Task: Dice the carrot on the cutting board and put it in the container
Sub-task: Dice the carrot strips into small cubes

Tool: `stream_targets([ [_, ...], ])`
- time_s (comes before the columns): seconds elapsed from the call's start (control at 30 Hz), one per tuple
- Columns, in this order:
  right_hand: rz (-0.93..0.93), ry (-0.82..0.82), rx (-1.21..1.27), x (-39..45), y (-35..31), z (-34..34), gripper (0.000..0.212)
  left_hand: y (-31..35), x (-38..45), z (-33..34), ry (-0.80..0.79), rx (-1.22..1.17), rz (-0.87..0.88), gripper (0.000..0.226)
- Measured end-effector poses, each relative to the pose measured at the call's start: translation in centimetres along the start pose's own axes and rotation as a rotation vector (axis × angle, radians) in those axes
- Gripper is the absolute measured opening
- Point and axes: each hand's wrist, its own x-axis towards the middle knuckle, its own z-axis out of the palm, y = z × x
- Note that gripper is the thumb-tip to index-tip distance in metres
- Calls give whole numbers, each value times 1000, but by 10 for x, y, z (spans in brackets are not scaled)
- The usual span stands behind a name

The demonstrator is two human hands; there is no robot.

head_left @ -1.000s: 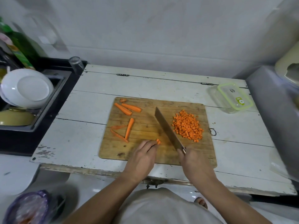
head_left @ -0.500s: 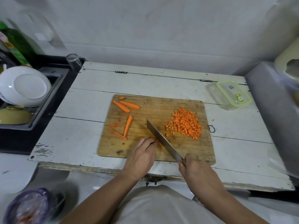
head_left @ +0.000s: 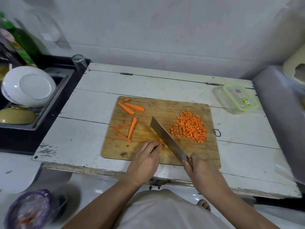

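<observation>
A wooden cutting board [head_left: 165, 109] lies on the white table. A heap of diced carrot [head_left: 189, 126] sits on its right half. Several long carrot strips [head_left: 132, 128] lie on its left half. My left hand [head_left: 145, 159] pinches a small carrot piece [head_left: 160, 143] against the board near its front edge. My right hand [head_left: 198, 166] grips the handle of a cleaver [head_left: 166, 139], whose blade lies right beside that piece. A clear container with a green-rimmed lid [head_left: 239, 98] stands at the table's back right.
A sink at the left holds a white plate [head_left: 28, 86] and a yellow bowl [head_left: 16, 115]. A glass [head_left: 79, 61] stands at the table's back left corner. A grey appliance [head_left: 280, 113] borders the right side. A purple bag [head_left: 28, 210] is on the floor.
The cleaver moved from beside the diced heap back to the left, and now rests next to the carrot piece under my left fingers. A few more cubes lie at the heap's left edge.
</observation>
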Motion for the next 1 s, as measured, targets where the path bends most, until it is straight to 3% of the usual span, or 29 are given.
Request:
stream_targets([
  [0.23,15,-65,-65,-16,-3,0,28,3,-2,0,47,11,24,30],
  [0.47,0,-13,-89,22,-32,8,34,5,-1,-4,6,-6,10,33],
  [0.67,32,-2,1,14,-10,-2,30,4,-3,-5,-13,-50,-62,36],
  [1.0,13,-64,-78,-11,-8,3,29,4,-4,-3,41,9,-1,26],
])
